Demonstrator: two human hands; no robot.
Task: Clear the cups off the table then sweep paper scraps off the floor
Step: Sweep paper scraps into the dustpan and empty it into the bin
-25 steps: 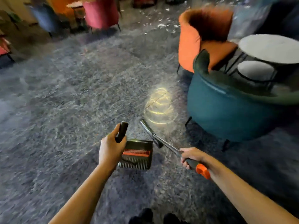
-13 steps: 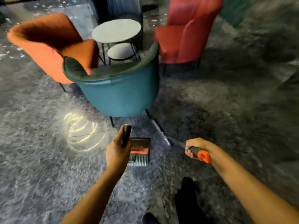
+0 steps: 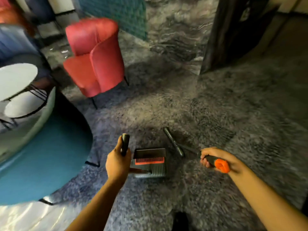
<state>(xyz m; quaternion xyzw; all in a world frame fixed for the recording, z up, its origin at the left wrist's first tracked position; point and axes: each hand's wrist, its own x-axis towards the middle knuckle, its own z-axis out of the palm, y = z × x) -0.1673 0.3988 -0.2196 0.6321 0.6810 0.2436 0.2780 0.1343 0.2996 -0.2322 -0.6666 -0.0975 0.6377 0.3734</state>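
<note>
On grey carpet, a dustpan (image 3: 150,162) and broom (image 3: 175,144) are carried, handles clenched in the left hand (image 3: 117,161) and right hand (image 3: 215,160).
No cups are seen on the table (image 3: 15,79) at nine o'clock; scraps (image 3: 64,51) at eleven o'clock are judged unswept.

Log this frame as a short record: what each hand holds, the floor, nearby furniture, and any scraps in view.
left hand: closed on the dustpan handle
right hand: closed on the broom, at its orange-tipped grip
floor: grey carpet
furniture: red chair, teal chair, round white table
scraps: a few pale bits behind the red chair, blurred
cups: none visible
</note>
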